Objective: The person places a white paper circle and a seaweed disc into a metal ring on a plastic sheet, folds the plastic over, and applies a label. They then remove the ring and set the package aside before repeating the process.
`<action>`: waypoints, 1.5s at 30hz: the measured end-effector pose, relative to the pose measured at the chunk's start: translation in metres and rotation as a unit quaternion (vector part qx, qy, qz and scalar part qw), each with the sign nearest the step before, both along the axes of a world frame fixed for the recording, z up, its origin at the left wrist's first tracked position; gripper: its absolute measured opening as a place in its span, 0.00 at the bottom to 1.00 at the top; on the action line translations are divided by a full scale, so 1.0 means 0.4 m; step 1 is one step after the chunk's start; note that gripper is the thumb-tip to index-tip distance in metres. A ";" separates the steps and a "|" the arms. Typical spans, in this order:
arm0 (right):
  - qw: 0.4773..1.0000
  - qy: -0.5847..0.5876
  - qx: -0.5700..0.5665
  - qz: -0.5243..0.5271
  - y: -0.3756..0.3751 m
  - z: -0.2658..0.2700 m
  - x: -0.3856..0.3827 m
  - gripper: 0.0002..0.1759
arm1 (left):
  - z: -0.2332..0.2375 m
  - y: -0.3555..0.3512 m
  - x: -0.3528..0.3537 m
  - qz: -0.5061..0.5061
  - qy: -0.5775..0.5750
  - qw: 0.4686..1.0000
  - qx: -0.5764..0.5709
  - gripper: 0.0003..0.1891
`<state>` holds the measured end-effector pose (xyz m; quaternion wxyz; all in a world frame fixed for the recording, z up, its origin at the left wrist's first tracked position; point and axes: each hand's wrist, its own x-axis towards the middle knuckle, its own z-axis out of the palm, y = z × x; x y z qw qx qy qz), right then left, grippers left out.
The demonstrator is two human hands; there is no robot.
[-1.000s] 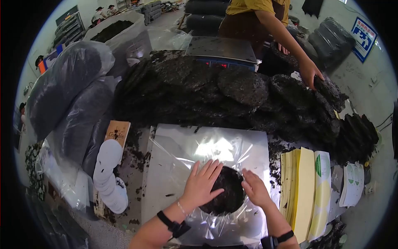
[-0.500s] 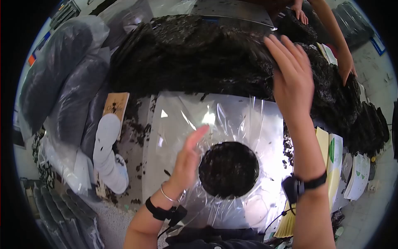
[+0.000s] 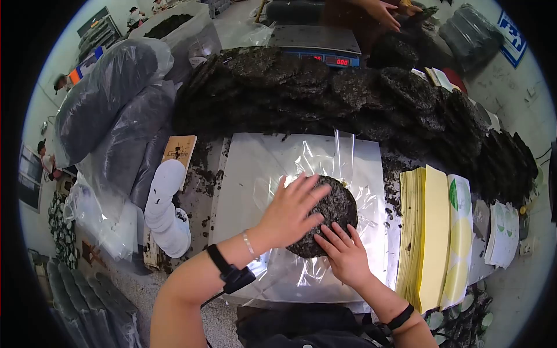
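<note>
A round, dark, rough-textured cake point(image 3: 336, 203) lies on clear plastic film point(image 3: 301, 278) spread over a pale board point(image 3: 243, 156). My left hand point(image 3: 290, 214) rests on the cake's left side with its fingers spread. On the lower right edge of the cake lies my right hand point(image 3: 348, 255), its fingers also apart. Behind the board runs a long heap of similar dark cakes point(image 3: 325, 87).
White round discs point(image 3: 165, 203) overlap at the left beside a wooden block point(image 3: 178, 149). Filled plastic bags point(image 3: 104, 98) stand farther left. Yellow paper sheets point(image 3: 432, 232) are at the right. Beyond the heap are a scale point(image 3: 313, 39) and another person's hands point(image 3: 383, 13).
My right hand has come down from the heap onto the cake. My left hand has moved onto the cake too. The view has shifted, and the scale's red display now shows.
</note>
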<state>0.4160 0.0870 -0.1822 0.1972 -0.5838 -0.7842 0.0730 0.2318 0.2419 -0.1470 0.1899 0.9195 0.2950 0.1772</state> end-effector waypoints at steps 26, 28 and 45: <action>0.994 0.079 -0.061 -0.041 0.001 -0.001 -0.013 0.21 | -0.262 0.037 0.115 -0.119 0.200 0.963 -0.139 0.44; 0.997 0.058 -0.017 -0.049 -0.008 -0.020 -0.033 0.15 | -0.267 0.033 0.120 -0.118 0.202 0.964 -0.130 0.43; 0.898 0.138 -0.044 -0.415 -0.200 0.017 0.103 0.28 | -0.148 -0.047 0.051 -0.085 0.161 0.980 0.084 0.48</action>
